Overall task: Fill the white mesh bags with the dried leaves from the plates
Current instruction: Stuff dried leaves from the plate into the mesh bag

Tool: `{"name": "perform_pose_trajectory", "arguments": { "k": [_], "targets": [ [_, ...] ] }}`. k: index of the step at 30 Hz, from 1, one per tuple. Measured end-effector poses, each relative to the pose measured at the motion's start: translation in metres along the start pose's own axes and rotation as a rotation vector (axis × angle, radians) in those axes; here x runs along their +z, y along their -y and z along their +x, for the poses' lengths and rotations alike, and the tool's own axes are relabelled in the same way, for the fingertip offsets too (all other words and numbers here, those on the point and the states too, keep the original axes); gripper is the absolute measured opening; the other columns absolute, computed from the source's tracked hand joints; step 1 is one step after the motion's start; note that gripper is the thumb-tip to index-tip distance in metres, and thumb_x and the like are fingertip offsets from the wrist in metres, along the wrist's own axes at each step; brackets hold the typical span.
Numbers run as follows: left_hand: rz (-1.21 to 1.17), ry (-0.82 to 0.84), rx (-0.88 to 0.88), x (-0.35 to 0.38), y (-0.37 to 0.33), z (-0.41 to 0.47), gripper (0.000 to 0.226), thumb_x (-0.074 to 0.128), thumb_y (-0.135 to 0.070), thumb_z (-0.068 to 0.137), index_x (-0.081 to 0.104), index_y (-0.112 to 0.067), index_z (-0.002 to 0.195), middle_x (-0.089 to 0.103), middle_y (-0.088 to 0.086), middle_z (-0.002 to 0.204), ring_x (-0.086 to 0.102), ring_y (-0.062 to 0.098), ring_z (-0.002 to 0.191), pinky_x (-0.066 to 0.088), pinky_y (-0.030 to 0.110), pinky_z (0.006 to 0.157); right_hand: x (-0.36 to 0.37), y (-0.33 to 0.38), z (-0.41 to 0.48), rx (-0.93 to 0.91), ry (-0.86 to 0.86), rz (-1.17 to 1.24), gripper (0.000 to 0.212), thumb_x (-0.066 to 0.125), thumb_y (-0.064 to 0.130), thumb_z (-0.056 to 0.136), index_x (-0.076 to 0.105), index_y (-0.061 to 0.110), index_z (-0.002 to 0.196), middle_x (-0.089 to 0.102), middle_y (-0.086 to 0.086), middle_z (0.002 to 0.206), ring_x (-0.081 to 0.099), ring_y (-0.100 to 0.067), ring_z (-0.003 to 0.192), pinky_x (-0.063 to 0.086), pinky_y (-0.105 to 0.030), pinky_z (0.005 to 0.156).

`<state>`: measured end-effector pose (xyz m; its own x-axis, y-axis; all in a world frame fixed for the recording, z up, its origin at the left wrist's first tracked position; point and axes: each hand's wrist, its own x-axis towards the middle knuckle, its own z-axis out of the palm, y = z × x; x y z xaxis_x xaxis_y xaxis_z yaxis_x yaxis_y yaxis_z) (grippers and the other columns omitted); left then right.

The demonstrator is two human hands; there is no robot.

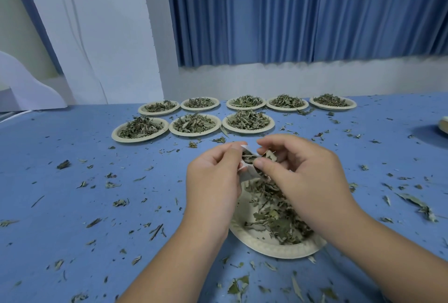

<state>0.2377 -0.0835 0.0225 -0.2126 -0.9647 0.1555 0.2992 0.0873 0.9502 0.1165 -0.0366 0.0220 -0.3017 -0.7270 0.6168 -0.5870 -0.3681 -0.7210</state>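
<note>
— What lay around?
— Eight heaped paper plates (194, 123) in two rows beyond, and scraps across the blue worktop (97, 181).
— And the white mesh bag (246, 171)?
— Over the near plate (266, 245), half hidden by fingers, mouth uppermost, length hanging down. The left hand (213, 171) pinched its rim; the right hand (298, 169) pinched dried leaves (270, 156) at the mouth.

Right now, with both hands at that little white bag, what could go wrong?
Dried leaves pinched by the right hand could miss the white mesh bag and scatter; the blue table already carries many bits. The left hand pinches the bag near its opening, so it might slip or fold shut.
</note>
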Motion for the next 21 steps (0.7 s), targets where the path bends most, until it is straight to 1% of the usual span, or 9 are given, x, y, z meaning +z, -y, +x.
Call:
{"name": "perform_pose_trajectory", "arguments": {
  "k": [2,5,7,10,12,13,17,19,21],
  "targets": [
    [0.040,0.021,0.018,0.002,0.000,-0.002,0.019,0.057,-0.013,0.093,0.075,-0.012,0.089,0.044,-0.010,0.039,0.034,0.002,0.031,0.027,0.014,0.037,0.001,0.000,0.000,-0.006,0.003,-0.064,0.028,0.078,0.017,0.075,0.063,0.037,0.087,0.065,0.021,0.087,0.059,-0.010,0.071,0.049,-0.019,0.067],
    [0.060,0.046,0.027,0.005,0.000,-0.004,0.018,0.055,-0.009,0.094,0.073,-0.007,0.091,0.045,-0.012,0.036,0.042,0.000,0.030,0.031,0.008,0.038,0.001,0.002,0.000,-0.101,0.006,-0.190,0.020,0.080,0.014,0.073,0.067,0.027,0.082,0.064,0.015,0.075,0.058,-0.010,0.069,0.046,-0.020,0.065],
    [0.056,0.034,0.035,0.005,0.000,-0.004,0.018,0.057,-0.009,0.093,0.074,-0.009,0.087,0.045,-0.012,0.037,0.042,0.001,0.030,0.032,0.008,0.038,-0.002,0.002,0.000,-0.130,0.020,-0.194,0.017,0.080,0.013,0.073,0.071,0.025,0.082,0.063,0.013,0.078,0.058,-0.012,0.069,0.046,-0.020,0.064],
    [0.037,0.011,0.041,0.003,0.000,-0.003,0.020,0.058,-0.011,0.093,0.075,-0.013,0.083,0.045,-0.012,0.042,0.040,0.001,0.031,0.031,0.010,0.038,-0.010,0.003,0.001,-0.080,0.127,-0.061,0.026,0.078,0.013,0.076,0.073,0.032,0.092,0.057,0.014,0.088,0.060,-0.009,0.076,0.050,-0.017,0.067],
    [0.020,0.011,0.045,0.002,0.000,-0.003,0.020,0.058,-0.010,0.093,0.075,-0.013,0.083,0.043,-0.011,0.041,0.041,0.001,0.031,0.031,0.009,0.038,-0.014,0.005,0.002,-0.054,0.200,-0.025,0.030,0.075,0.013,0.079,0.071,0.038,0.096,0.056,0.016,0.090,0.061,-0.009,0.078,0.053,-0.025,0.072],
    [0.021,0.014,0.047,0.003,0.000,-0.003,0.019,0.058,-0.010,0.093,0.074,-0.012,0.083,0.043,-0.012,0.040,0.042,0.001,0.031,0.031,0.009,0.038,-0.015,0.005,0.003,-0.063,0.203,-0.051,0.028,0.075,0.013,0.080,0.073,0.037,0.095,0.058,0.015,0.089,0.062,-0.009,0.079,0.053,-0.026,0.073],
    [0.096,0.028,0.075,0.004,0.002,-0.003,0.019,0.059,-0.012,0.092,0.076,-0.015,0.083,0.049,-0.015,0.042,0.043,0.000,0.035,0.033,0.009,0.040,-0.014,0.008,0.002,-0.142,0.103,-0.179,0.018,0.078,0.011,0.077,0.073,0.028,0.081,0.063,0.014,0.077,0.060,-0.002,0.074,0.043,-0.008,0.064],
    [0.156,0.038,0.095,0.004,0.004,-0.003,0.019,0.060,-0.016,0.092,0.077,-0.019,0.083,0.051,-0.017,0.046,0.044,-0.001,0.038,0.033,0.011,0.043,-0.013,0.008,0.002,-0.153,0.075,-0.232,0.015,0.079,0.014,0.074,0.070,0.026,0.074,0.063,0.016,0.075,0.058,-0.001,0.069,0.040,-0.007,0.061],
    [0.178,0.046,0.101,0.004,0.005,-0.003,0.019,0.061,-0.017,0.092,0.077,-0.020,0.082,0.053,-0.017,0.048,0.044,-0.001,0.039,0.032,0.012,0.044,-0.013,0.008,0.004,-0.114,0.065,-0.214,0.015,0.080,0.016,0.073,0.070,0.027,0.069,0.064,0.014,0.072,0.058,-0.005,0.066,0.041,-0.011,0.060]
  ]
}}
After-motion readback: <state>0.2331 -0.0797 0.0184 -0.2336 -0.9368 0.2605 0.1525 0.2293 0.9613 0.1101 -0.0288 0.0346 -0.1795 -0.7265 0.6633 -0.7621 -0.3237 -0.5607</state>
